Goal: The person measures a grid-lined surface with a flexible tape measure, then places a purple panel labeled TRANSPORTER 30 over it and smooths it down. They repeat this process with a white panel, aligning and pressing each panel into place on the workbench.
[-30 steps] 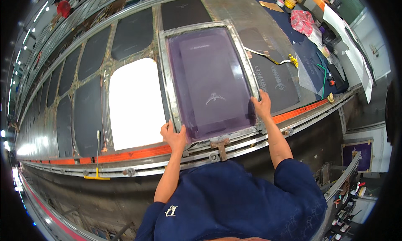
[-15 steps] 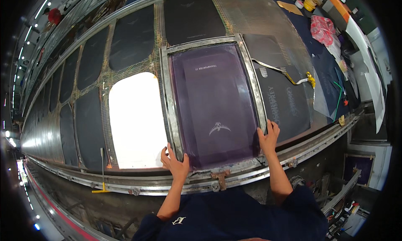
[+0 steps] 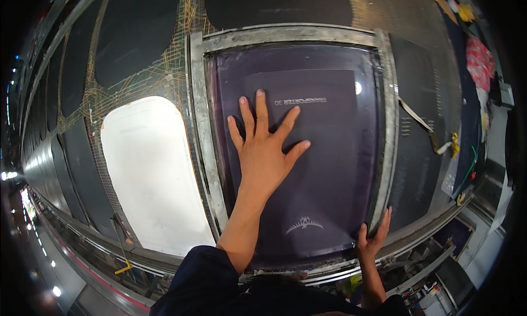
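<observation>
A screen printing frame (image 3: pixel 388 135) with metal rails and dark purple mesh (image 3: pixel 324 168) lies on the long table in front of me. Its mesh bears a pale wing-like emblem near the lower end and a line of small lettering higher up. Across the left part of the mesh reaches my left hand (image 3: pixel 264 157), palm down, fingers spread wide, holding nothing. At the frame's lower right corner, my right hand (image 3: pixel 374 242) straddles the side rail, thumb on the inner side and fingers on the outer.
A white rounded panel (image 3: pixel 151 173) lies left of the frame. Dark fabric panels (image 3: pixel 137 36) line the table beyond. To the right are a measuring tape (image 3: pixel 420 121), a pink plastic bag (image 3: pixel 479 61) and a green strip (image 3: pixel 471 170). A yellow-ended tool (image 3: pixel 123 269) leans at the front rail.
My left hand has left the frame's lower left corner and moved forward onto the mesh, its fingers spreading. My right hand stays by the lower right corner. The view has come closer.
</observation>
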Tool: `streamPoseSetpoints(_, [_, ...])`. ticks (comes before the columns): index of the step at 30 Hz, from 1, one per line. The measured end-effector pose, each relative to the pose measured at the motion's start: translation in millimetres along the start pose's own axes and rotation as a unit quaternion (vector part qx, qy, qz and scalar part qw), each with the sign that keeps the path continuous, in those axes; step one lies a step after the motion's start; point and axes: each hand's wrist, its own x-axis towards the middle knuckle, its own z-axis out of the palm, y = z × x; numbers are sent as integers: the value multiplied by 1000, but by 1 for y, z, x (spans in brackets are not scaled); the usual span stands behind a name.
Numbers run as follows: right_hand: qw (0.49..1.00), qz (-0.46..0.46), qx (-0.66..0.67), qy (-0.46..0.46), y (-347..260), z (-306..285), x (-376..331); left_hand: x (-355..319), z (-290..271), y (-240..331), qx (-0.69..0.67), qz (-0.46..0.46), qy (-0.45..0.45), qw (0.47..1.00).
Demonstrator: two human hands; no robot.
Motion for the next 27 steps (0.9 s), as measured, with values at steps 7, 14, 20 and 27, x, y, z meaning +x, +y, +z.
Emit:
streamPoseSetpoints(7, [999,27,31,-34,18,2,-5,0,5,-10,22,8,-37,999])
streamPoseSetpoints(14, [997,33,31,-65,25,-1,-9,2,4,-9,31,-5,-61,998])
streamPoseSetpoints(20, [995,48,68,-59,26,0,-11,3,3,-6,44,-14,-75,996])
streamPoseSetpoints(27, [982,-144,-115,50,-48,-13,93,4,6,-4,71,3,-59,996])
